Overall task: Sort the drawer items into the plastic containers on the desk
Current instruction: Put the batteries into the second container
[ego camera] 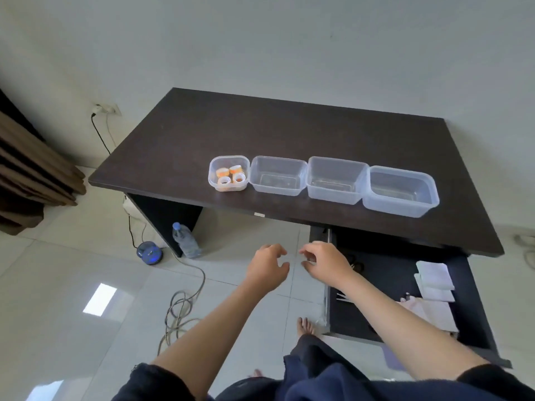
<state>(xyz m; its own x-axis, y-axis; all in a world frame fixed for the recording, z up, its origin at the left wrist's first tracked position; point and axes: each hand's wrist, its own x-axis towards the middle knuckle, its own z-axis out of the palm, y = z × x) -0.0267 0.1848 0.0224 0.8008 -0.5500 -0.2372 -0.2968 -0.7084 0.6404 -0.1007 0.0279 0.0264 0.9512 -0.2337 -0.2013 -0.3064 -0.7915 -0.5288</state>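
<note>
while drawer (385, 273) open, hands (267, 266) loose

Dark-brown desk (202, 134) — clear containers (335, 180)

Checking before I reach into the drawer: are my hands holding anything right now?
Nothing is held. The left hand and right hand hang in the air with loosely curled fingers, beside the open drawer.
</note>
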